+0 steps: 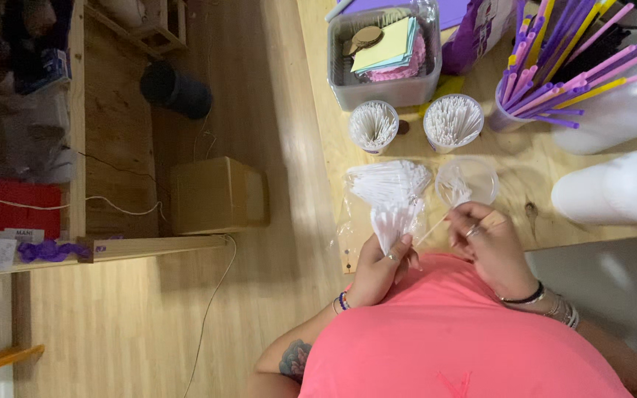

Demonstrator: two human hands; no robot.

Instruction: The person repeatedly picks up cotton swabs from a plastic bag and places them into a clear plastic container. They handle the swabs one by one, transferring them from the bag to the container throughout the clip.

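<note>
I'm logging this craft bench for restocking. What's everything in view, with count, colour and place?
cotton swab bundle: one, white, in left hand
single swab: one, white, at right fingers
clear cup: one, nearly empty, beyond right hand
filled swab cups: two, white, behind it
straws: many, purple, pink, yellow, in cup
plastic bin: one, clear, paper shapes inside
white bottles: two, far right
wooden table: one, light
left hand: one, ringed
right hand: one, bracelets at wrist
</note>
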